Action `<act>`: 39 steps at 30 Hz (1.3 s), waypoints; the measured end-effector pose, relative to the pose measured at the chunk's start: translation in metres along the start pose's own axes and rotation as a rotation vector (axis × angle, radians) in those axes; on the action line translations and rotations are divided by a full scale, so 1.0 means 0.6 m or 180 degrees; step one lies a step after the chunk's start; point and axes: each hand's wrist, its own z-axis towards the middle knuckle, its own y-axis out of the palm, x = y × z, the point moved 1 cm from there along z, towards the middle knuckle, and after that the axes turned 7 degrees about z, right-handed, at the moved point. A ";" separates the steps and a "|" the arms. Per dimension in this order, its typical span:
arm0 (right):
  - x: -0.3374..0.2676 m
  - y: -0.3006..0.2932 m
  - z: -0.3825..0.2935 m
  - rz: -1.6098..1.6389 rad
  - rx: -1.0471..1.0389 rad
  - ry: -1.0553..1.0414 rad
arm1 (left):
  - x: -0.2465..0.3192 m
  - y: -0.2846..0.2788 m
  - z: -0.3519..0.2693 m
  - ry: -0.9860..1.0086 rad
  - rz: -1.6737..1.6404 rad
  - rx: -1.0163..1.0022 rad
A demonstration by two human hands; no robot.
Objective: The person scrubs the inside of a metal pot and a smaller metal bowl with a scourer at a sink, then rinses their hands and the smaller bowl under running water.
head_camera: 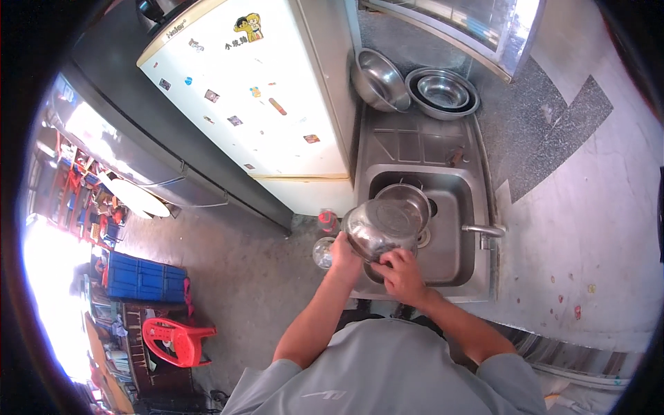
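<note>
A stainless steel pot (384, 223) is tipped over the left side of the steel sink (451, 207), its bottom facing up. Its rim is gripped by my left hand (346, 258) at the lower left. My right hand (403, 277) touches the pot's near side with bent fingers; whether it grips or rubs there cannot be told. Behind the pot, a second metal pot (410, 193) with a wire-like handle stands in the basin, partly hidden. The steel faucet (482, 229) is at the sink's right edge, and no water is visible from it.
Metal basins (381, 80) and nested bowls (442, 93) rest at the far end of the drainboard (415, 142). A white refrigerator (259, 93) borders the sink on the left. On the floor are a red-capped container (327, 221), a red plastic chair (179, 342) and a blue crate (145, 277).
</note>
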 end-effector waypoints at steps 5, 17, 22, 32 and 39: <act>0.101 0.061 -0.086 0.1906 0.1680 0.2641 | 0.035 -0.005 -0.022 0.0345 -0.0061 -0.0105; 0.084 -0.012 0.052 0.0199 0.1121 0.0705 | -0.028 0.038 -0.094 0.1564 0.4025 -0.0575; 0.057 -0.020 0.006 0.0046 0.1113 0.0657 | -0.057 0.029 -0.063 0.0777 0.2058 -0.0448; 0.070 -0.025 -0.118 0.0598 0.1488 0.1585 | -0.154 0.092 -0.003 0.1030 0.2163 -0.0091; 0.147 -0.106 -0.245 0.2453 0.2633 0.3606 | -0.294 0.149 -0.008 0.1971 0.4872 -0.2056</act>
